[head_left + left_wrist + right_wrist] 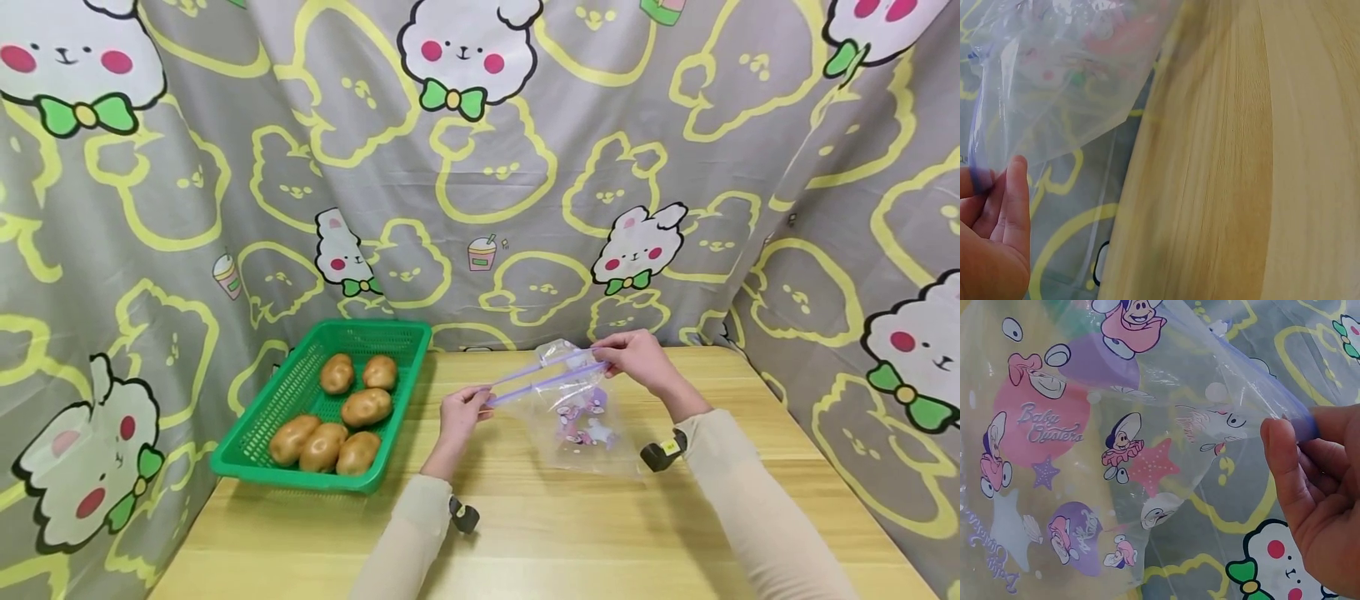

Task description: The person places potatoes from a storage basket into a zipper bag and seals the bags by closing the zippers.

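Because the left hand [460, 417] and the right hand [637, 360] only pinch a thin clear bag [592, 457] at the two ends of its mouth, a slip of either thumb could, I judge, let that side drop and the gap fold together; pulling the hands harder apart might likewise draw the two purple strips [547, 385] flat against each other or stretch the plastic. The film also looks floppy and wrinkled, so its sides could cling together lower down. The bag's mouth spans the space between the hands, which stand well apart, and its printed body hangs below, mostly toward the right one; whether its bottom edge touches the worktop [525, 542] I cannot tell. The right hand is a little farther from the person than the left. To the left of both, six potatoes [366, 407] sit in a green basket [288, 477], apart from the left hand.
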Demonstrator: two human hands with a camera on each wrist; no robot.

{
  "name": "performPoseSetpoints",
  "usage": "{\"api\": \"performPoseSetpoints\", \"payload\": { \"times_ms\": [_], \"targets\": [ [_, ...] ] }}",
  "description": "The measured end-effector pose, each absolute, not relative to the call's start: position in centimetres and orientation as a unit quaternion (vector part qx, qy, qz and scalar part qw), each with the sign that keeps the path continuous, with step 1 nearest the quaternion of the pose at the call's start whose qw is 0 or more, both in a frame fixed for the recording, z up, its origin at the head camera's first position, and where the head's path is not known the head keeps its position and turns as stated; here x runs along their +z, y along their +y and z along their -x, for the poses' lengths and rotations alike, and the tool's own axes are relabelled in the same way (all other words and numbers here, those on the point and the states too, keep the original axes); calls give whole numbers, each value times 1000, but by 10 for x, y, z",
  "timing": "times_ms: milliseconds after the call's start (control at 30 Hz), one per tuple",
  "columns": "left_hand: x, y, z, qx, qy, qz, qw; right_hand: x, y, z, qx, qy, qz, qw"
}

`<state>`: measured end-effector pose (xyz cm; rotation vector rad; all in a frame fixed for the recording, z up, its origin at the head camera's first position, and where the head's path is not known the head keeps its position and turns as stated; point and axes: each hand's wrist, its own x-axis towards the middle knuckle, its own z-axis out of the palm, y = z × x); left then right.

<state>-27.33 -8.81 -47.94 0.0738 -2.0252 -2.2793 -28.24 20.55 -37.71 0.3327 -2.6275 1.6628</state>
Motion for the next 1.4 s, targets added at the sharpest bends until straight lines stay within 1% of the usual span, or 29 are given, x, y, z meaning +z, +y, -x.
{"api": "performPoseSetpoints", "payload": {
  "times_ms": [167,400,600,767,900,1100,1233,1400],
  "targets": [
    [-477,-83,273,-739,-672,-17,50,-379,200,283,543,-833,-103,16],
    [-469,-78,273,-699,-714,24,24,-386,181,284,521,-848,-100,21],
    [-455,-85,269,-664,-746,51,23,-392,176,284,516,-851,-100,18],
    [-430,-98,261,-649,-758,70,20,-395,176,284,519,-848,-102,19],
    [-409,-108,256,-641,-761,99,30,-396,175,284,526,-844,-107,20],
    [-382,-127,257,-605,-783,141,24,-397,174,283,537,-836,-110,19],
    [-369,-147,263,-557,-818,142,22,-398,176,282,541,-833,-112,18],
    [-356,-176,271,-520,-845,120,11,-397,179,280,547,-831,-103,10]
  ]
}}
